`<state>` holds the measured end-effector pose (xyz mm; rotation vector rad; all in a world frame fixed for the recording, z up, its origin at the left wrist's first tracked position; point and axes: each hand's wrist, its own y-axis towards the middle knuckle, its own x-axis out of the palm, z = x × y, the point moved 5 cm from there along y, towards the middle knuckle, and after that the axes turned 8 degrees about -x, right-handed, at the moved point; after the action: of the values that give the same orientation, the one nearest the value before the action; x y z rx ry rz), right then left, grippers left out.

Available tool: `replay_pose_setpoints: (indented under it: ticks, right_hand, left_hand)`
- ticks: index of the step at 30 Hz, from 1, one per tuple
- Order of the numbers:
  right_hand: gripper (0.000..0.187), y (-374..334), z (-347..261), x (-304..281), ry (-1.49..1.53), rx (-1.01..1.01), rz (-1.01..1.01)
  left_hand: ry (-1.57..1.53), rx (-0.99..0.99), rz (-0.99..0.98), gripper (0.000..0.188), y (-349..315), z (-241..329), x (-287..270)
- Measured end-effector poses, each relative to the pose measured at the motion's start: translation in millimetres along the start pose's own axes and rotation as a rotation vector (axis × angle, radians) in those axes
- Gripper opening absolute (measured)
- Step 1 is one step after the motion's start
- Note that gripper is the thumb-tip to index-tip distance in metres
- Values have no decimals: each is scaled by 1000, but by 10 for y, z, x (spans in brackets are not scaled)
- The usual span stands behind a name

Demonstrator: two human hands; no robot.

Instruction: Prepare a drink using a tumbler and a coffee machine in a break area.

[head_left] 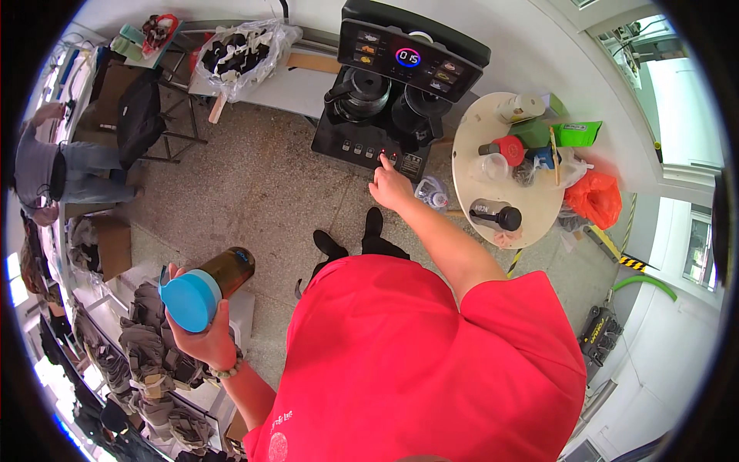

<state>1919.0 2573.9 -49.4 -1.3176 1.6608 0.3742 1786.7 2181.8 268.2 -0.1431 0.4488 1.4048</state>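
1. Pressing with an outstretched forefinger, the right hand [391,187] touches a lit red button on the front control strip of the black double coffee machine [396,85]; the other fingers are curled in against the palm.
2. The machine stands on the speckled grey floor [262,192] against the white wall, with two dark glass carafes [362,94] side by side under its upper panel, where a round blue-ringed display glows.
3. The left hand [202,335] holds a brown translucent bottle with a wide light-blue cap [206,289], its fingers wrapped tightly round the body just behind the cap; the bottle lies tilted, cap toward the camera, well apart from the machine.
4. A beaded bracelet [228,371] sits on the left wrist.
5. Just right of the machine stands a round pale wooden table [469,173]. Near its front edge lies a dark flask with a black lid [494,213]; toward its middle sit a red-capped container [508,148] and a clear plastic cup [491,166]; a green pouch [579,133] lies at its far right edge.
6. An orange plastic bag [594,198] lies on the floor just beside the table's right edge.
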Motion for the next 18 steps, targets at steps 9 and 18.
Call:
replay_pose_setpoints:
  ticks: [9,18]
  right_hand:
    - [26,36,22,76,0,12,29]
    - [32,-1,-11,74,58,-67,82]
  left_hand:
    - [-19,-23,8,82,14,5,-14]
    - [-28,-16,9,79,37,-39,-48]
